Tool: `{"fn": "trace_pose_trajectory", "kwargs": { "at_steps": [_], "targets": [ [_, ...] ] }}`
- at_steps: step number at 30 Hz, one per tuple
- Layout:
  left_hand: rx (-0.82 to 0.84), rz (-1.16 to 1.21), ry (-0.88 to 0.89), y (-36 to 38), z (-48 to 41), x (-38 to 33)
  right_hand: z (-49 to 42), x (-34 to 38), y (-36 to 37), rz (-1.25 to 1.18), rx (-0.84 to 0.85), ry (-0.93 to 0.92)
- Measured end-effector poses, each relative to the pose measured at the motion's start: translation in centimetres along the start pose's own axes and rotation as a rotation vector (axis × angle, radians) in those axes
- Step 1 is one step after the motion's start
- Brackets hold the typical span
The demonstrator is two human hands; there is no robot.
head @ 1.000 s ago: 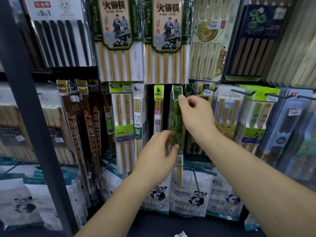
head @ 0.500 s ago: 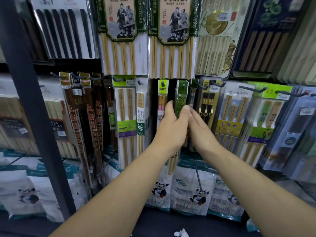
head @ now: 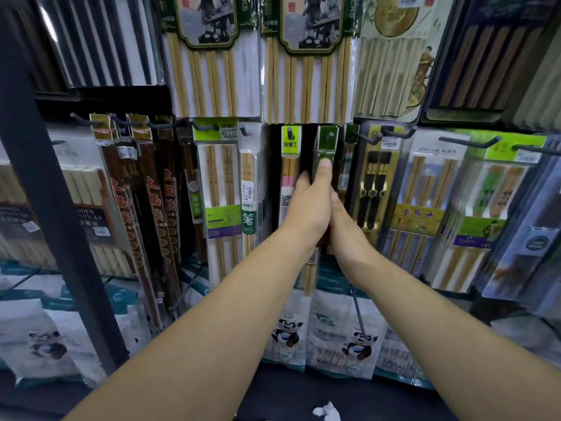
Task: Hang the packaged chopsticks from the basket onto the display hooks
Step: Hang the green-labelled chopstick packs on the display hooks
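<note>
The green pack (head: 328,142) hangs at the middle of the display, its header hole over a hook (head: 331,135) whose tip shows through it. It sits between a pink-banded pack (head: 290,180) on its left and a gold card of black chopsticks (head: 375,183) on its right.

The left hand (head: 309,208) grips the pack just below the header. The thumb (head: 326,167) presses flat on the front, and the fingers (head: 304,179) wrap round the left edge, their tips out of sight behind it. The palm covers the middle of the pack. The pale chopstick ends (head: 309,278) show below the wrist.

The right hand (head: 344,229) lies against the left, along the pack's right side. One finger (head: 334,198) shows beside the left palm and the rest are hidden behind it, so I cannot tell whether this hand is gripping or only touching.

Panda-print bags (head: 343,338) hang in the row beneath the arms. A dark post (head: 45,208) crosses the left of the view. A crumpled white scrap (head: 328,411) lies at the bottom edge.
</note>
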State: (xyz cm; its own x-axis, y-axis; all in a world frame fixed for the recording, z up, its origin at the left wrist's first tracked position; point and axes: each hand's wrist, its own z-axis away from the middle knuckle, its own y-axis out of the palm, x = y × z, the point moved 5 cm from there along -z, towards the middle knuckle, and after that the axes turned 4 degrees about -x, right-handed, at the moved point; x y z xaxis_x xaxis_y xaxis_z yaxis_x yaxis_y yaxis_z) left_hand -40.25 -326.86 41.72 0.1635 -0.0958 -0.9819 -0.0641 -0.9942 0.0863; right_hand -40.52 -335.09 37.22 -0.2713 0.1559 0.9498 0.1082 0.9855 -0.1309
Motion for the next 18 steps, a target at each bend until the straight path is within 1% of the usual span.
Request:
{"fn": "trace_pose_trajectory", "kwargs": {
  "at_steps": [4, 8, 12, 15, 18],
  "targets": [
    [0.006, -0.001, -0.051, 0.4, -0.8, -0.3, -1.3, -0.5, -0.1, -0.029, -0.006, 0.022],
    [0.029, 0.013, -0.042, 0.5, -0.6, 0.4, -0.9, -1.2, -0.3, -0.044, 0.006, 0.022],
    [0.09, -0.035, -0.079, 0.6, 0.6, 1.9, 0.8, -2.0, -0.5, -0.062, 0.007, 0.04],
    [0.133, -0.084, -0.116, 0.3, 2.4, 3.3, 3.1, -2.6, -0.5, 0.006, 0.028, 0.018],
    [0.16, -0.142, -0.156, -0.7, 5.5, 5.8, 6.2, -4.5, -1.1, 0.078, -0.014, 0.05]
  ]
}}
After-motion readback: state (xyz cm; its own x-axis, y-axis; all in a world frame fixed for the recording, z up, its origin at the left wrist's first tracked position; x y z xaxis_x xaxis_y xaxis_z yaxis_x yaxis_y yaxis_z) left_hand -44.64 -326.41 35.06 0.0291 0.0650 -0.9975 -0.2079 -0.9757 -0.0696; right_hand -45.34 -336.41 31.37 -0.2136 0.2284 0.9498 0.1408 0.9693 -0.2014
